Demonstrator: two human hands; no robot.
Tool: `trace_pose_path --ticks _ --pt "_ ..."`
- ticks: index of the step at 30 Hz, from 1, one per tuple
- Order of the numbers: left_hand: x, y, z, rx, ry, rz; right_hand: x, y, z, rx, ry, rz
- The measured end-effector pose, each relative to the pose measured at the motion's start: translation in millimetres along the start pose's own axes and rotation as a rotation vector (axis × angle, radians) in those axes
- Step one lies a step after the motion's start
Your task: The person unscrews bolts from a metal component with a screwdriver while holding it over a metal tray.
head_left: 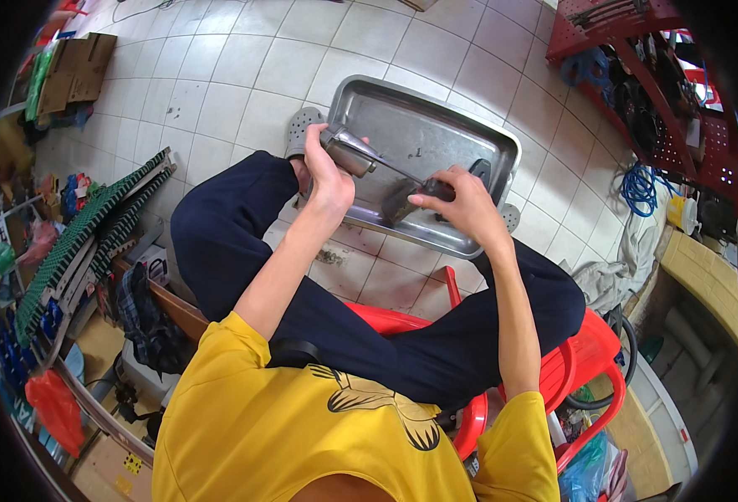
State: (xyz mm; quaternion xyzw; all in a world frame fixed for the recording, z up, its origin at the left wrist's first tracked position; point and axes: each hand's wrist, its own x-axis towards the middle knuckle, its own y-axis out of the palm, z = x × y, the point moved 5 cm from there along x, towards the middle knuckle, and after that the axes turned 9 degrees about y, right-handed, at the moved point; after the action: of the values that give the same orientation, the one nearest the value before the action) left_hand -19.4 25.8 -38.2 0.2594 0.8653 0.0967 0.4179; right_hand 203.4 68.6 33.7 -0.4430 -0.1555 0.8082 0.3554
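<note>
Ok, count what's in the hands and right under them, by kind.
Metal tray: 1
Metal part held by both hands: 1
Dark pieces lying in the tray: 2
Grey clogs: 2
Red chair: 1
Total: 7

A long grey metal tool (377, 167), with a thick cylindrical body at one end and a thinner rod running to a darker end, is held slanted above a steel tray (461, 125). Its thick end is gripped by the left hand (329, 171), its darker end by the right hand (461, 201). The shallow rectangular tray is set on the tiled floor, with small dark specks seen inside it.
</note>
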Motion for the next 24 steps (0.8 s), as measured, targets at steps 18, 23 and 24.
trace_pose_path --ticks 18,23,24 --pt "3.0 -2.6 1.2 -0.01 0.02 0.011 0.0 -5.4 0.1 0.273 0.036 -0.031" --pt "-10.0 6.7 -1.3 -0.006 0.005 0.007 2.5 5.9 -7.8 0.079 0.009 0.003" --pt "-10.2 7.3 -2.2 -0.019 0.012 0.009 1.7 6.9 -5.3 0.057 -0.016 -0.009"
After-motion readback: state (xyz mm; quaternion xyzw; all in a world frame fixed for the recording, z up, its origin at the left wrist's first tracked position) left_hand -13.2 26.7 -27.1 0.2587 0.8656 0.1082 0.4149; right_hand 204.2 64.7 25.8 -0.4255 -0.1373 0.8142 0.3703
